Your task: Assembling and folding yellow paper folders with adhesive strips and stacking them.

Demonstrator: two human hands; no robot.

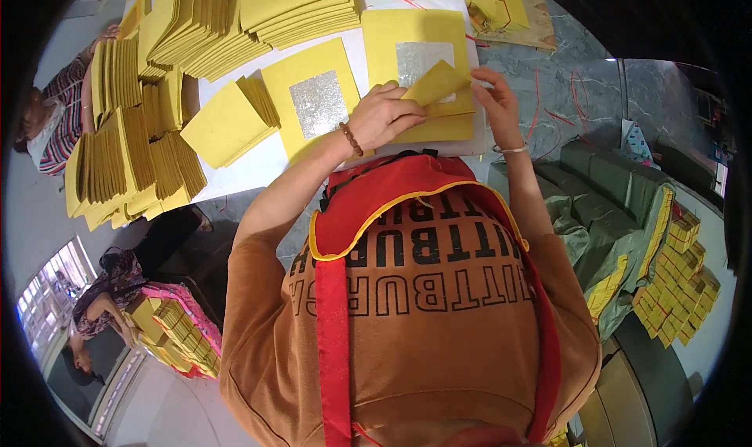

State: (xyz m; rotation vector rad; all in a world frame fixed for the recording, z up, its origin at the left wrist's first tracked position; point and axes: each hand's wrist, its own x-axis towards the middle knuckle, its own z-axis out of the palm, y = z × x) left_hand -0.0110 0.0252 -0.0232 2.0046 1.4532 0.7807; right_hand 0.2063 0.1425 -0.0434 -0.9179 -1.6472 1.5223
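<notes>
On the white table in front of me lies a yellow paper sheet (435, 36) with a silver foil square (423, 55) on it. A folded flap of yellow paper (440, 83) stands up slantwise over the foil. My left hand (385, 114), with a beaded bracelet at its wrist, holds the flap's left end with its fingers closed. At the flap's right corner, my right hand (497, 102) pinches with thumb and fingertips; a bangle is round that wrist. Left of my left hand lies another yellow sheet (278, 79) with a silver foil square (319, 102).
Several stacks of folded yellow paper (301, 12) cover the left and far side of the white table (235, 177). Red strings (536, 102) lie on the grey surface at right. Yellow bundles (677, 282) are piled at far right. Other people (66, 118) are at the left.
</notes>
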